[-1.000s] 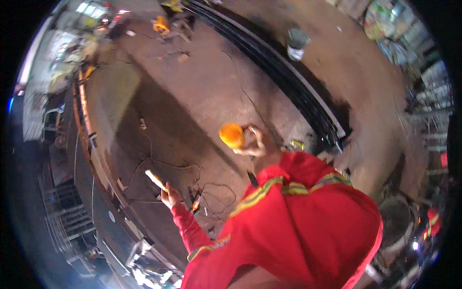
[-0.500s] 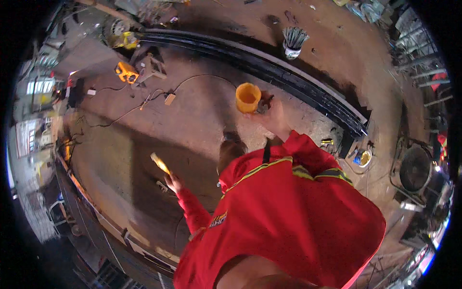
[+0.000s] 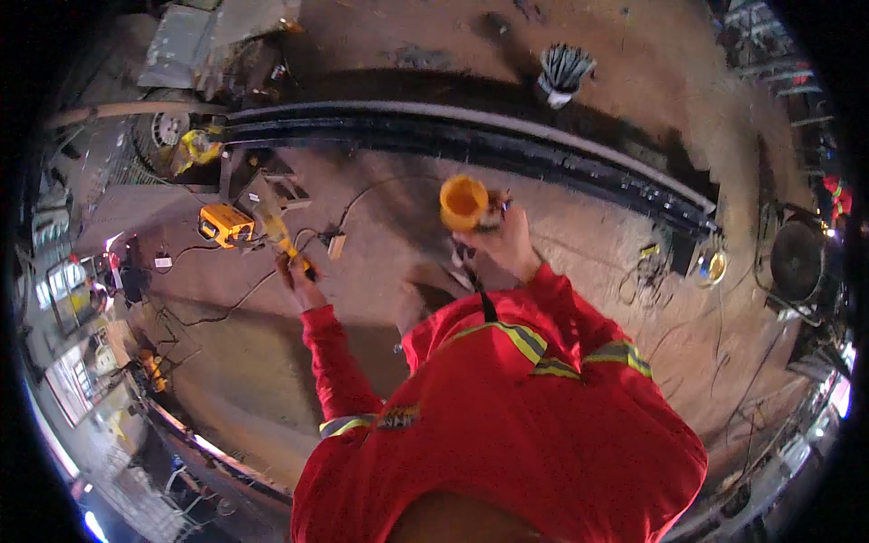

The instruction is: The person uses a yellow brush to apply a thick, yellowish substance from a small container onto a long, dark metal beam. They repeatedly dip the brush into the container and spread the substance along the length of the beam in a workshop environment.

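Observation:
In my left hand (image 3: 300, 279), out over the floor on the left, is a paintbrush (image 3: 286, 244) with a yellow handle; its pale bristle end points away from me. My right hand (image 3: 509, 244) grips an orange-yellow cup (image 3: 463, 204) by its side, in front of my chest. The cup's open mouth faces up, and its inside looks orange. A small dark part shows beside the cup at my fingers, too unclear to name. Beyond both hands a long black metal beam (image 3: 425, 136) lies across the floor.
Past the beam stands a white container (image 3: 556, 94) full of dark rods. An orange machine (image 3: 226, 226) sits at left, near a cable (image 3: 353, 201) running over the floor. To the right are a small round tub (image 3: 713, 265) and a large round fan (image 3: 797, 255).
My left hand has moved forward and up with the paintbrush, close to the orange machine. My right hand still holds the cup. The whole view has turned slightly.

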Demonstrator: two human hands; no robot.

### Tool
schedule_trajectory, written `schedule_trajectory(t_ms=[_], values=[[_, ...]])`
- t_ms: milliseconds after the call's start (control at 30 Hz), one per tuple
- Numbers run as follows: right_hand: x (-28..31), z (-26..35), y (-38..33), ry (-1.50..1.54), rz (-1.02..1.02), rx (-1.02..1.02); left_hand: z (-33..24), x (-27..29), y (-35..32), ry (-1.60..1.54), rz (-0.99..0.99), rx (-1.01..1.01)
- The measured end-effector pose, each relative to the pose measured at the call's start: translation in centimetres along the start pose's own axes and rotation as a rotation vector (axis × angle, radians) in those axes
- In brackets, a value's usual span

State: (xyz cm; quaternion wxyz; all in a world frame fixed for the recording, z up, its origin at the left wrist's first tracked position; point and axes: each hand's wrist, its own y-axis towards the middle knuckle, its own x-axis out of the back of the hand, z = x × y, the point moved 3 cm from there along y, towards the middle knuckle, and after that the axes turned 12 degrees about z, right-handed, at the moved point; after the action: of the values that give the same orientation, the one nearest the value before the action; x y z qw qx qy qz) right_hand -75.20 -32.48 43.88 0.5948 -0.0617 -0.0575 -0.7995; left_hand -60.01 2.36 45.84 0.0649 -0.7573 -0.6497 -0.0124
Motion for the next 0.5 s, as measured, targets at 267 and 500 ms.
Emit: schedule_trajectory(t_ms=[267,500], values=[[-6.7,-4.7,10.5,0.171,-0.006,-0.239,14.1,15.5,12.2,0.582,0.012,-0.087],[2.3,-16.0,17.0,0.148,-0.458,-0.025,18.3,-17.4,29.9,0.247,0.377,-0.246]])
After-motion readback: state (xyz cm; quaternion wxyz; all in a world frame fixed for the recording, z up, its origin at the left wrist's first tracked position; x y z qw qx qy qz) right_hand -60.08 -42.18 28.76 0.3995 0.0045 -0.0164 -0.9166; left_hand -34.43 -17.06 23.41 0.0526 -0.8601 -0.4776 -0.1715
